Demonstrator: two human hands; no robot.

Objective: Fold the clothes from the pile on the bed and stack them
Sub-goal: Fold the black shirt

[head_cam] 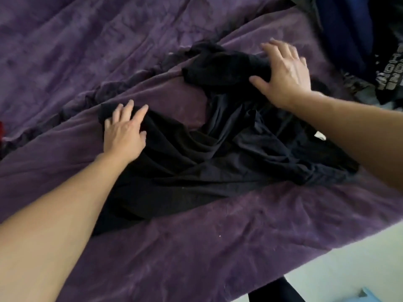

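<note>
garment [218, 153]: we see it spread on the bed [87, 51], mid-frame
pile [388, 79]: behind it, at our far right

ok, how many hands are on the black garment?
2. The left hand rests flat on the left end of the black garment. The right hand presses its bunched far end, beside the clothes pile.

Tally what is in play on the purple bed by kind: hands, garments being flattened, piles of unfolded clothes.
Bare hands: 2 (left hand, right hand)
Crumpled black fabric garment under both hands: 1
Pile of dark unfolded clothes at the far right: 1
Total: 4
</note>
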